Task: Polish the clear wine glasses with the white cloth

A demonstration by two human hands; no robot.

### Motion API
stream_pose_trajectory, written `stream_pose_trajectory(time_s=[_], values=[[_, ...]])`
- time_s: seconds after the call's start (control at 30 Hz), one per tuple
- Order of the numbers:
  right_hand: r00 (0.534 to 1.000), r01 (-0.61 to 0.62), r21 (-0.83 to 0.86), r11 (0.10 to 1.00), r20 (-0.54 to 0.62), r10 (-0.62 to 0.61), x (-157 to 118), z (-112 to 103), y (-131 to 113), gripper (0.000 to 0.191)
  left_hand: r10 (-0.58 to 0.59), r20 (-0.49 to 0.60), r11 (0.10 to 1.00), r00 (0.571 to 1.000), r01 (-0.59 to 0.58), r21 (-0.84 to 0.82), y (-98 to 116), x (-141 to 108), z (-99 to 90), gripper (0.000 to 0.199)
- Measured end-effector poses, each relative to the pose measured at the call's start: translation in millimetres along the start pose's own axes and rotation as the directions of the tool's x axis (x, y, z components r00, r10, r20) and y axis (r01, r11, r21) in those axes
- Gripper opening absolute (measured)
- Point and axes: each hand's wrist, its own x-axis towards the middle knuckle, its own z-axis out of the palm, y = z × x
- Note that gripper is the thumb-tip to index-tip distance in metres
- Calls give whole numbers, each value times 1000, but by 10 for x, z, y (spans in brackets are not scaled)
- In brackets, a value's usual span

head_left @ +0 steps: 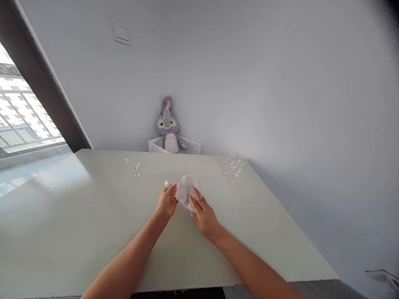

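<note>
My left hand grips a small clear glass, whose rim shows just above my fingers, while the rest is hidden. A crumpled white cloth sits against that glass, between my two hands. My right hand presses onto the cloth, with its fingers curled over it. Both hands are raised just above the pale green table. A clear stemmed wine glass stands upright to the far left of my hands. A tight group of clear glasses stands at the far right.
A plush grey and white toy sits in a white perforated basket behind the table's far edge. A white wall rises behind it. A bright window lies at the left, and the table's edges slant away on both sides.
</note>
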Motion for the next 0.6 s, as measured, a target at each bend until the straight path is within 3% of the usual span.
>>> stream_pose_trajectory(time_s=[0.1, 0.17, 0.27, 0.37, 0.43, 0.5, 0.6], values=[[988, -142, 84, 986, -43, 146, -25, 28, -10, 52, 57, 98, 988, 994, -42, -146, 38, -16, 46, 25], [983, -182, 91, 979, 33, 180, -46, 49, -45, 46, 119, 95, 970, 988, -95, -224, 100, -29, 70, 25], [980, -64, 74, 995, 195, 49, -63, 55, -111, 37, 277, 41, 934, 960, -259, -247, 236, -58, 82, 33], [992, 15, 77, 997, 120, -25, -55, 3, -118, 34, 467, 32, 876, 884, -457, -152, 315, -124, 97, 49], [996, -76, 66, 995, -34, 79, -44, -47, -73, 32, 537, 136, 843, 833, -533, -65, 271, -199, 130, 58], [974, -189, 34, 981, -123, 192, -35, -81, -12, 31, 535, 332, 821, 777, -570, 10, 143, -291, 182, 61], [963, -250, -41, 967, -114, 244, -28, -81, 65, 25, 475, 627, 756, 617, -651, 68, -107, -418, 262, 63]])
